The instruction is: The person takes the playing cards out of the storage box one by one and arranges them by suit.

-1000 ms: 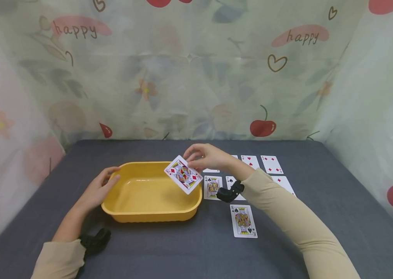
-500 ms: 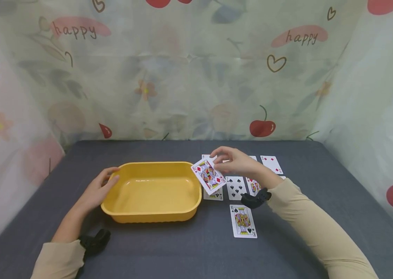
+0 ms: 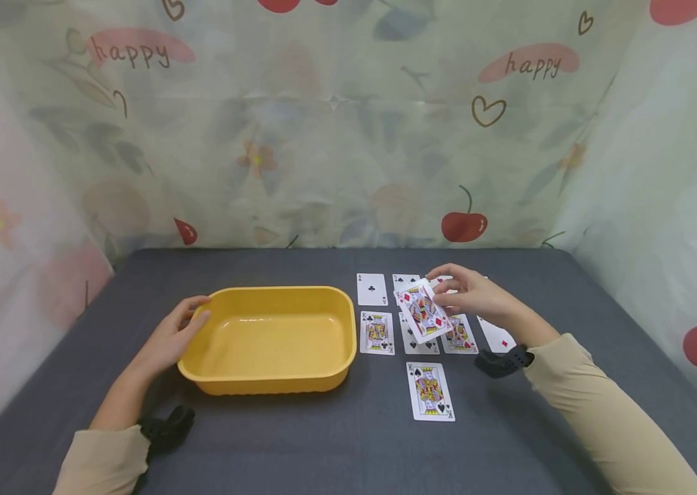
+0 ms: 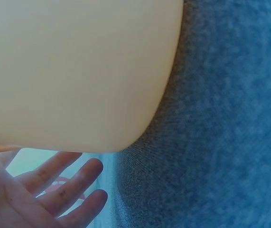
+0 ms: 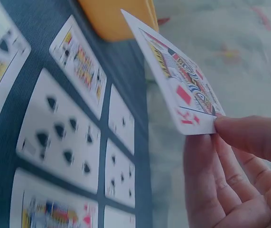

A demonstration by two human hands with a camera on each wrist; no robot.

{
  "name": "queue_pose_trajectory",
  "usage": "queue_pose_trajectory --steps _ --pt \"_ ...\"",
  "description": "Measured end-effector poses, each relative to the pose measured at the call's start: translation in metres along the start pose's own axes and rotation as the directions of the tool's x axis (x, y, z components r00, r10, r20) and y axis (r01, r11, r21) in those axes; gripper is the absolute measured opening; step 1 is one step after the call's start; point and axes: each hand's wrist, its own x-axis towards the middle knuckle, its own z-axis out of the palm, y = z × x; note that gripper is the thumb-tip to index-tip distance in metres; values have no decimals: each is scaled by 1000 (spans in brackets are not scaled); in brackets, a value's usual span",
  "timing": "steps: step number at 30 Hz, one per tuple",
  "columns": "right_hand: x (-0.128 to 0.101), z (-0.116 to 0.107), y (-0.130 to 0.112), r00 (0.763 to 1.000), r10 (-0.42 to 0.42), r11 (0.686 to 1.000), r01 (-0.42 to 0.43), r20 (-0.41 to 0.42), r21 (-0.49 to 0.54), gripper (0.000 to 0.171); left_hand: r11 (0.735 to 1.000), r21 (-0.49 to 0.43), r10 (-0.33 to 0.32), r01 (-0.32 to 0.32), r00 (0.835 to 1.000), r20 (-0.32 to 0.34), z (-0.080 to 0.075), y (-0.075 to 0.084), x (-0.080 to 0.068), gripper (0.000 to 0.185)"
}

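In the head view my right hand (image 3: pixel 472 297) pinches a king of diamonds playing card (image 3: pixel 421 311) by its edge, tilted above the rows of cards. The right wrist view shows the thumb on the face of this king of diamonds (image 5: pixel 185 80) and fingers behind it. Below it lie a seven of spades (image 3: pixel 411 344), a king of clubs (image 3: pixel 377 333) and an ace of clubs (image 3: pixel 372 289). My left hand (image 3: pixel 175 332) rests at the left rim of a yellow tub (image 3: pixel 268 385). In the left wrist view its fingers (image 4: pixel 73 187) are extended and spread beside the tub's wall.
A king of spades (image 3: pixel 431 392) lies nearest on the dark tablecloth (image 3: pixel 299 447). A red face card (image 3: pixel 460 337) and a diamond card (image 3: pixel 498 338) lie right of the seven, partly covered. Patterned curtains (image 3: pixel 336 137) enclose the table's back and sides.
My right hand has carried the king of diamonds rightward from above the tub's right edge to above the seven of spades, uncovering the ace and king of clubs. My left hand has stayed put.
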Motion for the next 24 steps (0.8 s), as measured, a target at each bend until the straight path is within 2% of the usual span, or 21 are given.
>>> queue_pose_trajectory --steps 9,17,24 --pt "-20 -24 21 996 85 995 -84 23 -47 59 1000 -3 4 -4 1000 7 0 0 -1 64" --pt "-39 -47 41 990 131 989 -127 53 -75 53 1000 0 15 -15 1000 2 -1 -1 0 63" --pt "-52 -66 65 977 160 985 -148 142 -94 48 1000 2 24 -24 1000 4 0 -1 -1 61"
